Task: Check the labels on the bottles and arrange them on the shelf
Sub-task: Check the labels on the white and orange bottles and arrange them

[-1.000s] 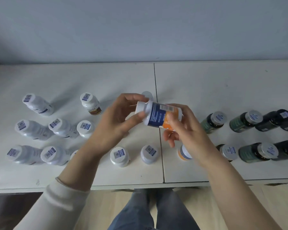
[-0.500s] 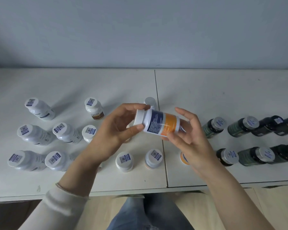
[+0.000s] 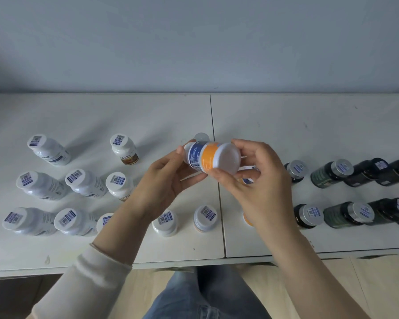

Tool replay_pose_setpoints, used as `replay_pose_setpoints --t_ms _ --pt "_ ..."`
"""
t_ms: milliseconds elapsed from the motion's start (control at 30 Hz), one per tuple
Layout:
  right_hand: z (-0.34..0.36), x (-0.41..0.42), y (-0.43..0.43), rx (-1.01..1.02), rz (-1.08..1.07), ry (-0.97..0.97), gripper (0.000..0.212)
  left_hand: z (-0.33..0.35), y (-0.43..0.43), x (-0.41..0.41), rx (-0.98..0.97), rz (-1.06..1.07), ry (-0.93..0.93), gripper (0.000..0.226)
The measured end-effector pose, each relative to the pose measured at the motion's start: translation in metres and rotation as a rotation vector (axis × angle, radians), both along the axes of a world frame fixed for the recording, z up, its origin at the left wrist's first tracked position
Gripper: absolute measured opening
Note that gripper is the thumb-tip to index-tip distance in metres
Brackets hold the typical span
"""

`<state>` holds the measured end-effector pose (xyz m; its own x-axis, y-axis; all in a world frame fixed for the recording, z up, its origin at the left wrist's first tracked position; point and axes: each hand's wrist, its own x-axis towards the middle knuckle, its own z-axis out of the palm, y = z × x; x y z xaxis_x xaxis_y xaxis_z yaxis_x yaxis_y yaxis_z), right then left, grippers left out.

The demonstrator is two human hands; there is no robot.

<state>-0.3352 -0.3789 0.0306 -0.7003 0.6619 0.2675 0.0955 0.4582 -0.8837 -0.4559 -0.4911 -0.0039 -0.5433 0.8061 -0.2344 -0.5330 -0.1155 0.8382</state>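
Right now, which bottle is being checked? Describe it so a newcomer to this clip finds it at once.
Find the seam that splits the white shelf top down the middle. Just above it, the left hand and right hand hold one bottle between them. It alone lies sideways off the surface, showing a blue and orange label, while the other bottles stand upright on it.

A plain indoor sorting spot — stockroom or home, hard to tell: a white two-panel surface (image 3: 309, 125) against a plain grey-blue wall (image 3: 194, 42), pale wood floor (image 3: 378, 284) below, rows of white bottles (image 3: 48, 150) and dark bottles (image 3: 327, 174) with code-stickered caps.
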Motion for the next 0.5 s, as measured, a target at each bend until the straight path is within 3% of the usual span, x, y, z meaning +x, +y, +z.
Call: replay_pose_setpoints --t_ms 100,200,333,433,500 --pt "0.001 0.003 -0.002 0.099 0.037 -0.096 0.056 0.003 0.005 -0.005 -0.025 0.023 -0.037 0.042" --pt "-0.003 0.013 0.007 0.2 0.133 -0.238 0.054 0.006 0.005 -0.015 -0.084 0.014 0.11 0.029" --pt "-0.012 0.018 0.031 0.475 0.184 -0.506 0.056 0.012 0.009 -0.019 -0.246 -0.049 0.605 0.03" --pt "-0.015 0.015 0.043 0.61 0.137 -0.582 0.053 0.005 0.019 -0.012 -0.428 -0.126 1.031 0.033" --pt "-0.017 0.011 0.047 0.63 0.133 -0.649 0.052 -0.005 0.025 -0.009 -0.486 -0.179 1.177 0.036"
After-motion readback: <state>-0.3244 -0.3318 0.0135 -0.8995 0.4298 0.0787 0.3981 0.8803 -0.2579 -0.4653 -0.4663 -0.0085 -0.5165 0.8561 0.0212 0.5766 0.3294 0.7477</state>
